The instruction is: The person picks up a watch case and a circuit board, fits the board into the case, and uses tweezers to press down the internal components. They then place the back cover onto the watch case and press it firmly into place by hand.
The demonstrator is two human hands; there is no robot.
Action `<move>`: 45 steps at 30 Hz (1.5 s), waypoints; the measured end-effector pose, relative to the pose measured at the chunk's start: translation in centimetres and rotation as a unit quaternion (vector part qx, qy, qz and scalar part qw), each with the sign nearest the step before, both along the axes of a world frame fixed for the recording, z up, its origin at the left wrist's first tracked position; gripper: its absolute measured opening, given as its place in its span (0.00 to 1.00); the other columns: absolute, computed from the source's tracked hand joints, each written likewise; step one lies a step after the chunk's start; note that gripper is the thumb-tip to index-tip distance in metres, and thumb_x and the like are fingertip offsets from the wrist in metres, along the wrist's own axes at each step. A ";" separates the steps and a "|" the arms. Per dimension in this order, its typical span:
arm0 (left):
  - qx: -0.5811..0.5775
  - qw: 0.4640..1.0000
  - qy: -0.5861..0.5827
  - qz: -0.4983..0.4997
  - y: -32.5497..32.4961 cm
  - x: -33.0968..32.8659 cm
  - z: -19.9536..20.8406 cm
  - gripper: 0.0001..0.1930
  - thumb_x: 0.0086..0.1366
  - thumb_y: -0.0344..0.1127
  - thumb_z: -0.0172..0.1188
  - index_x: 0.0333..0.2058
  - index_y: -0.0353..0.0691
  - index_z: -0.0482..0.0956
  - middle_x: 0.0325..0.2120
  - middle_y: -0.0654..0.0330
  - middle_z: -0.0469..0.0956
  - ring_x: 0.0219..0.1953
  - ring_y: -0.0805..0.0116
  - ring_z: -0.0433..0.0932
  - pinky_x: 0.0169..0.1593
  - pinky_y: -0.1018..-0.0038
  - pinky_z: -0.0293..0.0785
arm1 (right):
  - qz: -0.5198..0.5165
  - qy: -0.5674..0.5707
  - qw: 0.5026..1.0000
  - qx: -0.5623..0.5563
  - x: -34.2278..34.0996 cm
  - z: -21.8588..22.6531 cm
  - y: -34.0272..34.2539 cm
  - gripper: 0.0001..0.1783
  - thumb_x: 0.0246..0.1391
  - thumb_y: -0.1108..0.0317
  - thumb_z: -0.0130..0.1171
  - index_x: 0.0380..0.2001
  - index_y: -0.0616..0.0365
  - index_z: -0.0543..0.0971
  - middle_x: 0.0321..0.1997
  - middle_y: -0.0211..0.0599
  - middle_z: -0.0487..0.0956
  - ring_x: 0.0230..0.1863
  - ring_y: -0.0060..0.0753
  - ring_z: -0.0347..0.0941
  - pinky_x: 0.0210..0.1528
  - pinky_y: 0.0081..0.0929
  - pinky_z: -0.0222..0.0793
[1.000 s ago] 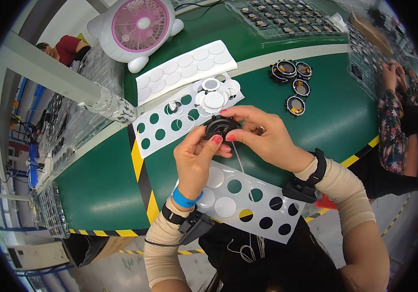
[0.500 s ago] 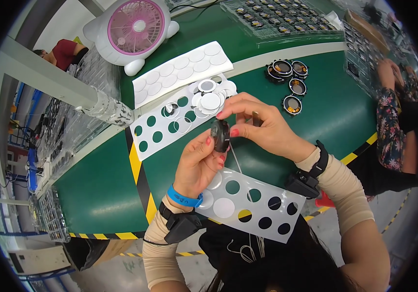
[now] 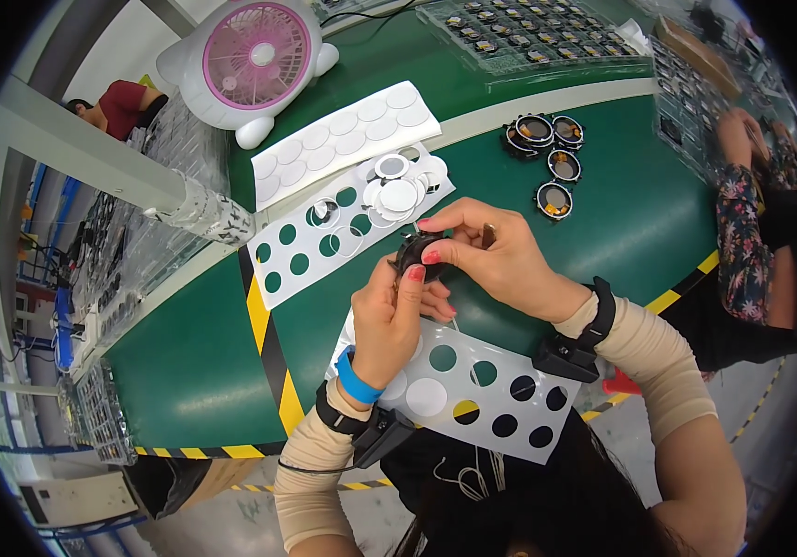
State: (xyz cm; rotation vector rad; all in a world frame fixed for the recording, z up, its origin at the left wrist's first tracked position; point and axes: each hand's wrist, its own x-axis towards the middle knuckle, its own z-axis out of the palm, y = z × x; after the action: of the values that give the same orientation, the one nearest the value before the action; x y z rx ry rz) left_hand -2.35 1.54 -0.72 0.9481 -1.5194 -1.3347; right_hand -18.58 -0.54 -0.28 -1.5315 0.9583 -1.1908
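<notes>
A round black watch case is held over the green table between both hands. My left hand grips its lower side, thumb pressed against it. From the right, my right hand pinches its upper side with thumb and forefinger. A small brownish metal piece sticks up among the right hand's other fingers; its full shape is hidden. Below the hands lies a white sticker sheet with round holes and a few discs left in it. Behind them, loose white discs are piled on another punched sheet.
Several round watch cases with silvery rims lie at the right. A sheet of white round stickers rests near a pink and white fan. Clear trays of parts stand at the back. A co-worker's flowered sleeve shows at far right.
The watch case has tilted from nearly edge-on and moved slightly up. My left hand has shifted right and turned, its thumb now on the case; my right thumb and forefinger have closed onto it.
</notes>
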 end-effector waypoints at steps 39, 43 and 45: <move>0.124 0.984 -0.107 -0.063 -2.2 2.0 -1.2 0.13 0.64 0.32 0.47 0.44 0.34 0.72 0.19 0.62 0.72 0.16 0.80 0.69 0.19 0.85 0.66 | -0.222 0.364 0.798 -0.426 -3.9 1.6 1.1 0.19 0.40 0.62 0.63 0.39 0.53 0.76 0.42 0.37 0.74 0.25 0.37 0.74 0.22 0.26 0.68; 0.115 0.986 -0.101 -0.068 -2.8 1.5 -1.0 0.13 0.64 0.32 0.47 0.44 0.34 0.72 0.19 0.62 0.72 0.16 0.80 0.69 0.19 0.85 0.66 | -0.093 0.527 0.795 -0.285 -4.6 -1.4 1.6 0.19 0.40 0.63 0.63 0.39 0.56 0.76 0.42 0.37 0.74 0.24 0.36 0.74 0.21 0.26 0.68; 0.113 0.986 -0.100 -0.065 -2.7 1.5 -1.2 0.12 0.64 0.32 0.47 0.44 0.34 0.72 0.19 0.62 0.72 0.16 0.80 0.69 0.19 0.85 0.66 | -0.102 0.509 0.805 -0.287 -4.5 -1.4 1.5 0.19 0.40 0.63 0.63 0.39 0.56 0.76 0.42 0.37 0.74 0.24 0.36 0.73 0.21 0.27 0.68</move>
State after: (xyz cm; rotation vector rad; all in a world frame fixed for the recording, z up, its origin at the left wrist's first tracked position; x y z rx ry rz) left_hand -0.83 -1.17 -1.89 1.1728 -1.6270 -1.5683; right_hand -23.07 0.93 -1.73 -2.7431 1.5514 -0.7591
